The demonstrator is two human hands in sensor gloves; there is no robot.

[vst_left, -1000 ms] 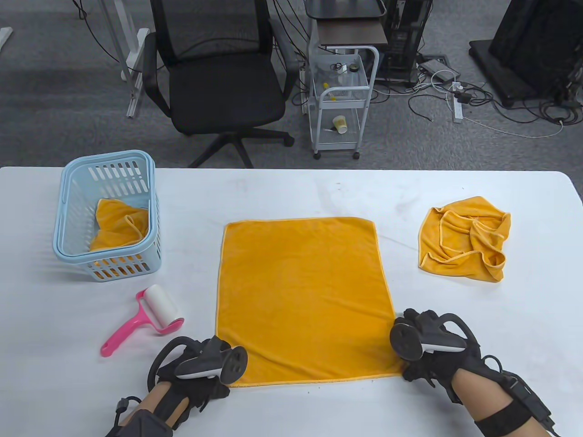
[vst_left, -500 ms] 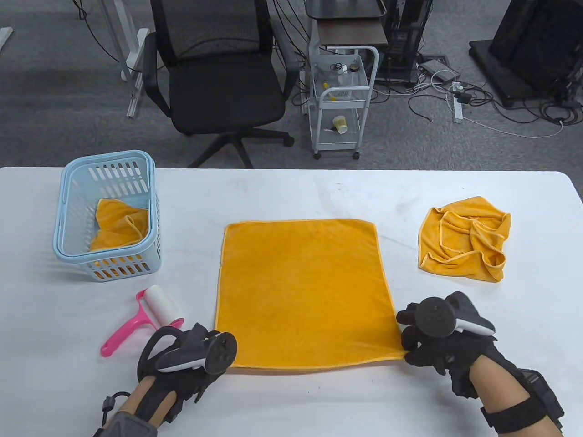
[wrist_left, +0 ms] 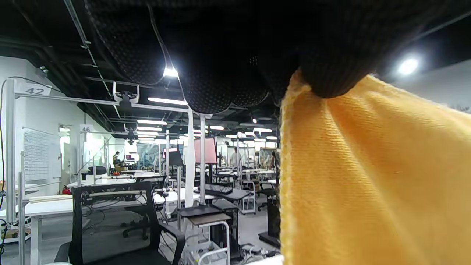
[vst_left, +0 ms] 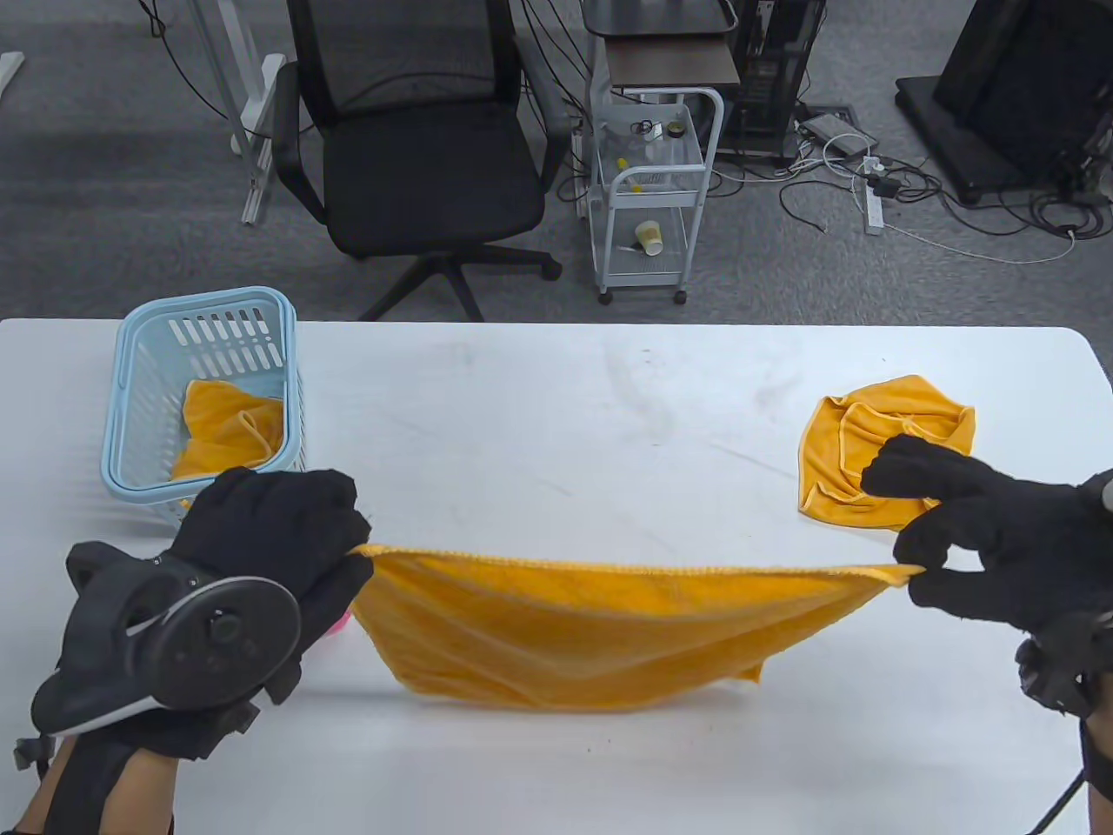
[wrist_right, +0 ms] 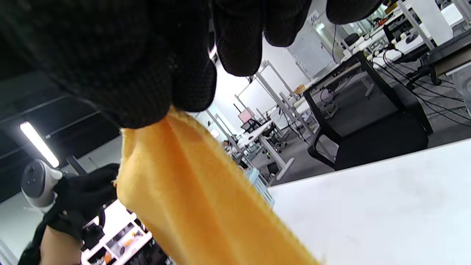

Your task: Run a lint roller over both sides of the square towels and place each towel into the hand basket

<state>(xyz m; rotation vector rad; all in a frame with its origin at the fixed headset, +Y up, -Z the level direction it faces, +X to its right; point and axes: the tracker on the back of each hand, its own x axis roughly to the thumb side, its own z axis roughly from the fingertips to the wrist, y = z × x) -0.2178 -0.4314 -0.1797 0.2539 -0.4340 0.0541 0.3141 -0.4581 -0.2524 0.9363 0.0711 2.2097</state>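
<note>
Fingers (vst_left: 326, 531) of L hand (vst_left: 261, 539) curl tight round one top corner of the orange towel (vst_left: 591, 635); R hand (vst_left: 974, 539) pinches the opposite corner w/ thumb + forefinger, other fingers loose. Towel hangs stretched between both hands above the white table (vst_left: 565, 409), lower edge sagging near the tabletop. Blue hand basket (vst_left: 143, 409) at far left holds another orange towel (vst_left: 226, 426), a crumpled towel (vst_left: 848, 435) lies at right behind R hand; lint roller mostly hidden behind L hand.
</note>
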